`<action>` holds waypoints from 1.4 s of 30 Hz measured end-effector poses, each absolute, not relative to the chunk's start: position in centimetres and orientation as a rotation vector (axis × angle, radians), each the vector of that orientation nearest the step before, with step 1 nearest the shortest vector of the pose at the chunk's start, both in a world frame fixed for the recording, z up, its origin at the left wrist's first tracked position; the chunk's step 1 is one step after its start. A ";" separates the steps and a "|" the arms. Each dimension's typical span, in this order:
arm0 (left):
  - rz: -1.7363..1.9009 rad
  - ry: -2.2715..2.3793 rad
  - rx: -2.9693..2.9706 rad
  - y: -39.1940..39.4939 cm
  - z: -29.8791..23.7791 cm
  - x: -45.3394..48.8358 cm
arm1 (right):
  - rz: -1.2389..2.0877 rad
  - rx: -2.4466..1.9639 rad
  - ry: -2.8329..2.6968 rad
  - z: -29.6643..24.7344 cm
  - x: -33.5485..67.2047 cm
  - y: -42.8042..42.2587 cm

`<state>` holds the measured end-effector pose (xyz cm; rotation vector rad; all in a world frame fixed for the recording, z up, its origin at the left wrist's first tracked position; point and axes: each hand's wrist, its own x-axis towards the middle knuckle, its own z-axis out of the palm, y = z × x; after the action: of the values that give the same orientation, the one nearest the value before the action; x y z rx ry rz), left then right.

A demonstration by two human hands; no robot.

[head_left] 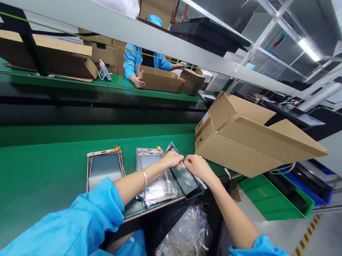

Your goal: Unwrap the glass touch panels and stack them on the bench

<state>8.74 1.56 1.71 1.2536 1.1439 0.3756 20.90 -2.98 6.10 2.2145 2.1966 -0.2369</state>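
Observation:
My left hand [173,160] and my right hand [196,166] come close together over a dark glass panel [185,181] by the table's front edge. The fingers of both are closed in a pinch. What lies between them is too small to make out. Under my left forearm is a stack of flat screen panels [159,187] in clear wrapping, with an orange connector tab at its far end. Farther left, more framed screen panels [105,169] lie stacked, partly behind my left sleeve.
An open cardboard box [243,145] stands at the table's right end. Below the front edge hangs a clear plastic bag [186,242] holding thin strips. Green [274,199] and blue bins sit on the floor at right. Across the bench a co-worker in blue [131,59] handles a divided carton [161,80].

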 end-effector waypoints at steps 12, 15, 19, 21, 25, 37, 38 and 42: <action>0.445 1.274 1.179 1.1 0.9 -1.6 | -0.165 2.326 2.045 5.4 20.0 -3.8; 0.587 1.219 1.150 -0.2 1.3 -3.5 | -0.093 2.331 2.077 7.7 18.4 -4.0; 0.795 1.021 1.022 -4.2 2.6 -3.5 | -0.071 2.206 2.244 10.3 12.6 -5.3; 0.850 0.926 0.908 -6.4 3.2 -3.7 | -0.149 2.032 2.410 10.8 9.1 -6.5; 0.929 0.850 0.659 -9.2 3.6 -6.9 | -0.643 1.416 2.911 9.8 5.0 -9.1; 1.118 0.534 0.002 -12.5 3.6 -15.2 | -0.253 0.762 3.455 5.2 1.3 -12.9; 1.122 0.536 0.006 -12.6 3.5 -15.4 | -0.228 0.760 3.466 5.2 1.0 -12.9; 1.127 0.560 0.040 -12.9 3.1 -15.9 | -0.021 0.770 3.530 4.6 0.3 -13.2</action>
<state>-15.94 -12.88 3.12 0.0401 0.5595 1.1268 0.33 -13.22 4.63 0.7700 3.5304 -0.0210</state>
